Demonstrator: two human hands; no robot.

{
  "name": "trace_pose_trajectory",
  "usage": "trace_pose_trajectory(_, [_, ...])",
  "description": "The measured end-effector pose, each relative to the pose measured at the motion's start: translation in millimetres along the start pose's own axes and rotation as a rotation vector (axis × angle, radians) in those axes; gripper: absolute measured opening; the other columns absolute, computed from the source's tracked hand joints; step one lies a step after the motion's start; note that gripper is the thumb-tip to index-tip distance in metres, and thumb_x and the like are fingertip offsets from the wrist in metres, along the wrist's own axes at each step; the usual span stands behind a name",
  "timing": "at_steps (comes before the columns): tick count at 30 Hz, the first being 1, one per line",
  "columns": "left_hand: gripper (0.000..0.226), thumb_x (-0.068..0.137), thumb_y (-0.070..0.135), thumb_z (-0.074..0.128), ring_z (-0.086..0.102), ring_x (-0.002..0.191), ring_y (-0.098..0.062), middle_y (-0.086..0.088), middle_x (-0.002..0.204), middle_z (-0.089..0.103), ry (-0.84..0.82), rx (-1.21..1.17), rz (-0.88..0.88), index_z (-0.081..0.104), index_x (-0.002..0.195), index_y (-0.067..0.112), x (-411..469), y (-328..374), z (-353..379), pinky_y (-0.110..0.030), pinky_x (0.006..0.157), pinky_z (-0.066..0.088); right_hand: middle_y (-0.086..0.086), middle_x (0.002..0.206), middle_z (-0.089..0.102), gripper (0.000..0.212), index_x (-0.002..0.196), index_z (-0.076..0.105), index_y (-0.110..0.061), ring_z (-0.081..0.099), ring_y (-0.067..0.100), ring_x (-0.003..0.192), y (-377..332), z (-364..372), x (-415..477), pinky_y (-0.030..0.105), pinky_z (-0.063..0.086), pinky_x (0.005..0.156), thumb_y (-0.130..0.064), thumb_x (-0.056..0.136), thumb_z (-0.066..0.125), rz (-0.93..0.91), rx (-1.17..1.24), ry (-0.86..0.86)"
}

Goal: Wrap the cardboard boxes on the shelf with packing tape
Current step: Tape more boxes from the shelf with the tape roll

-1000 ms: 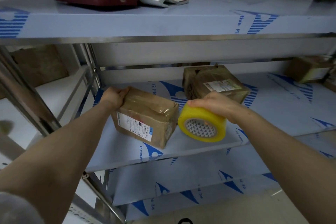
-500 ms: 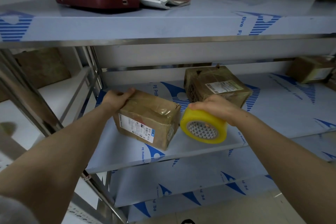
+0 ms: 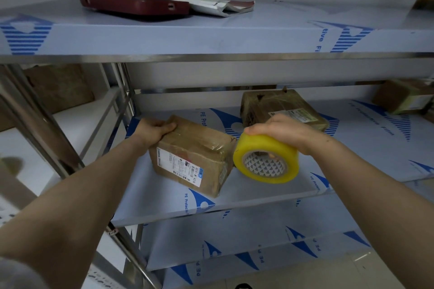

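Note:
A brown cardboard box [image 3: 195,155] with a white shipping label lies on the middle shelf [image 3: 164,197]. My left hand [image 3: 153,130] grips its far left corner, thumb on the top face. My right hand [image 3: 283,130] holds a yellow roll of packing tape [image 3: 265,159] from above, just right of the box and close to its right end. A second taped box [image 3: 277,108] stands behind the roll. A third box [image 3: 404,96] sits at the far right of the same shelf.
The upper shelf [image 3: 211,37] juts out above my hands and carries a dark red case [image 3: 133,4] and a crumpled envelope [image 3: 211,3]. Steel posts [image 3: 40,119] rise at the left. Lower shelves [image 3: 234,237] lie beneath.
The view has shifted slightly. My right hand with the tape roll stays beside the box's right end, and my left hand keeps its grip on the far corner.

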State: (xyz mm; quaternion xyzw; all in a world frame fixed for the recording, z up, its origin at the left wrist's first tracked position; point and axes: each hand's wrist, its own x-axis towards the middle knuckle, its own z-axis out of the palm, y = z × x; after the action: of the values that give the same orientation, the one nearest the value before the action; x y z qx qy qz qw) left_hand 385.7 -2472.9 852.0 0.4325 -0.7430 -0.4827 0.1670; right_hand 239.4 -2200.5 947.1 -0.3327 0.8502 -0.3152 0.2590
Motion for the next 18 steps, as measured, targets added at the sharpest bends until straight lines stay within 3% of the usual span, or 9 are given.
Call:
trace_pose_trajectory(5, [0.046,0.086,0.041,0.066,0.064,0.068,-0.02,-0.007,0.078,0.065,-0.02,0.077,0.047,0.066,0.11,0.002,5,0,-1,-0.027,0.062,0.05,0.009,0.081,0.071,0.043,0.083,0.071,-0.011,0.067,0.02,0.072,4,1,3,0.032,0.052,0.068,-0.054,0.08,0.065,0.003,-0.051,0.018])
trace_pose_trajectory(9, [0.041,0.088,0.04,0.063,0.064,0.078,-0.027,-0.01,0.081,0.065,-0.026,0.18,0.096,0.068,0.102,0.002,3,2,0,-0.035,0.076,0.053,0.006,0.07,0.064,0.042,0.067,0.064,-0.014,0.06,0.019,0.064,9,5,5,0.029,0.045,0.061,-0.053,0.081,0.065,0.008,-0.102,0.024])
trace_pose_trajectory(13, [0.046,0.089,0.046,0.06,0.062,0.08,-0.022,-0.007,0.087,0.065,0.032,0.395,0.136,0.066,0.11,0.006,0,10,1,-0.03,0.067,0.048,0.003,0.065,0.053,0.043,0.061,0.055,-0.015,0.052,0.016,0.06,10,9,6,0.026,0.036,0.054,-0.052,0.081,0.065,0.005,-0.159,0.024])
trace_pose_trajectory(16, [0.043,0.089,0.043,0.06,0.054,0.11,-0.028,-0.01,0.117,0.059,0.269,0.558,0.38,0.062,0.12,0.013,-3,7,5,-0.034,0.084,0.044,0.005,0.067,0.056,0.043,0.064,0.058,-0.013,0.055,0.017,0.062,7,9,7,0.026,0.039,0.056,-0.051,0.081,0.066,-0.01,-0.146,0.021])
trace_pose_trajectory(18, [0.028,0.091,0.03,0.056,0.054,0.107,-0.029,-0.012,0.114,0.058,0.321,0.494,0.598,0.065,0.11,0.011,-13,9,9,-0.035,0.081,0.045,0.006,0.067,0.059,0.042,0.065,0.06,-0.013,0.058,0.018,0.063,6,8,9,0.026,0.041,0.058,-0.051,0.081,0.066,-0.018,-0.123,0.028])
